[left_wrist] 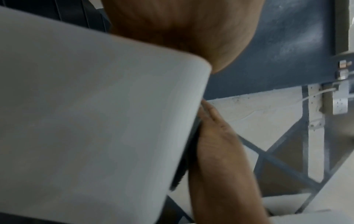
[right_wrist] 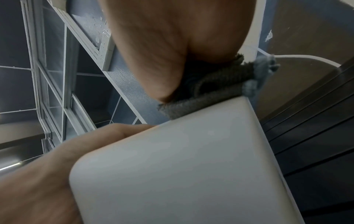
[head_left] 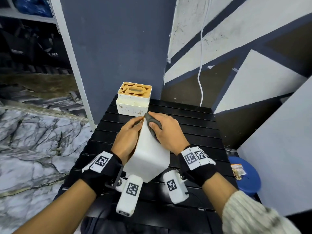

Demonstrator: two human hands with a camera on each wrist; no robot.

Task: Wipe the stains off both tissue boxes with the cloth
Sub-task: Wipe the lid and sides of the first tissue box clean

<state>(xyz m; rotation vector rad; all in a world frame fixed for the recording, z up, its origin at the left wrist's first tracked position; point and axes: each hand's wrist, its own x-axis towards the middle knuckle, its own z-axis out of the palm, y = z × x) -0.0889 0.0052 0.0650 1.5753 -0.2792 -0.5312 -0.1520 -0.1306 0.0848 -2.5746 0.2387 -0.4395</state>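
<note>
A white tissue box [head_left: 148,156] stands tilted on the black slatted table [head_left: 194,125], one corner down near me. My left hand [head_left: 130,135] grips its left side, fingers along the top edge. My right hand [head_left: 167,130] presses a folded grey cloth [head_left: 152,123] against the box's upper right face. The right wrist view shows the cloth [right_wrist: 210,94] squeezed between palm and box [right_wrist: 182,174]. In the left wrist view the box [left_wrist: 91,121] fills the frame. A second tissue box [head_left: 133,101], white with a wooden lid smeared with brown stains, sits at the table's far end.
A dark blue wall [head_left: 118,39] rises right behind the far box. A white cable [head_left: 200,65] hangs down the painted wall at right. A blue stool [head_left: 244,176] with snack packets stands right of the table. Marble floor [head_left: 33,141] lies to the left.
</note>
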